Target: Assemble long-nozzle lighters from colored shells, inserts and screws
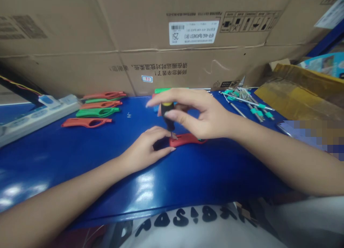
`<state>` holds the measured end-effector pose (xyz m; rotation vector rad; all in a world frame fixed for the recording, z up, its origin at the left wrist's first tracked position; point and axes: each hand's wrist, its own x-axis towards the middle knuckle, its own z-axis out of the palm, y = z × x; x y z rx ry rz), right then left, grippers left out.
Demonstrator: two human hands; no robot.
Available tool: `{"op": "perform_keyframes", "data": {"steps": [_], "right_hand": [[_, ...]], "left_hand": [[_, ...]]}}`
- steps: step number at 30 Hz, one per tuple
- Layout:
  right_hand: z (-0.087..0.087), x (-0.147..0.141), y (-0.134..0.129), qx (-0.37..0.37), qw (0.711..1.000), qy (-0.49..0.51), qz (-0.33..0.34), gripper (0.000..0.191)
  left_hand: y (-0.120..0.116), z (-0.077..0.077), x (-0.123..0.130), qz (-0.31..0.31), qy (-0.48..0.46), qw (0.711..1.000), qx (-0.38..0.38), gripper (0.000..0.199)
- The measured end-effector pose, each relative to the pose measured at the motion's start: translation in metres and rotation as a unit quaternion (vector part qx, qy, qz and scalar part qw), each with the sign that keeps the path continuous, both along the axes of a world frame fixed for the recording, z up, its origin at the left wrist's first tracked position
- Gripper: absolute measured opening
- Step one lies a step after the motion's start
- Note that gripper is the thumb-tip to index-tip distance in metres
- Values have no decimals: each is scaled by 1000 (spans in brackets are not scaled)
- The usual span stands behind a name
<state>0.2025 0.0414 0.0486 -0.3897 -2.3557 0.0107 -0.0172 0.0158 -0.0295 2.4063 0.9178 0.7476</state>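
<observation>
A red plastic handle piece [185, 139] lies on the blue table, its left end between the thumb and fingers of my left hand [146, 147]. Above that end, my right hand [193, 113] grips a black and yellow screwdriver [168, 117] held upright. The screwdriver's tip points down at the left end of the red piece; whether it sits in a screw is too small to tell. A bit of green shows at the piece's right end, partly behind my right hand.
Red and green handle pieces [98, 112] lie at the left beside a white power strip [40, 115]. Metal rods with teal parts [252, 104] are heaped at the right, near yellow-taped packaging [298, 94]. A cardboard box [129, 33] stands behind the blue table [166, 183].
</observation>
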Motion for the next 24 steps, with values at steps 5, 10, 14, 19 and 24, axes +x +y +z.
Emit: {"op": "perform_keyframes", "data": {"steps": [5, 10, 14, 19, 24], "right_hand": [[0, 3, 3, 35, 999, 8, -36, 39], [2, 2, 1, -1, 1000, 13, -17, 39], [0, 1, 1, 33, 998, 42, -25, 41], [-2, 2, 2, 16, 999, 25, -18, 40], [-4, 3, 2, 66, 997, 21, -23, 40]], "left_hand": [[0, 0, 0, -7, -10, 1000, -7, 23], [0, 1, 1, -3, -6, 1000, -4, 23], [0, 0, 1, -1, -7, 1000, -6, 22], [1, -1, 1, -1, -6, 1000, -2, 22], [1, -1, 0, -4, -8, 1000, -3, 24]]}}
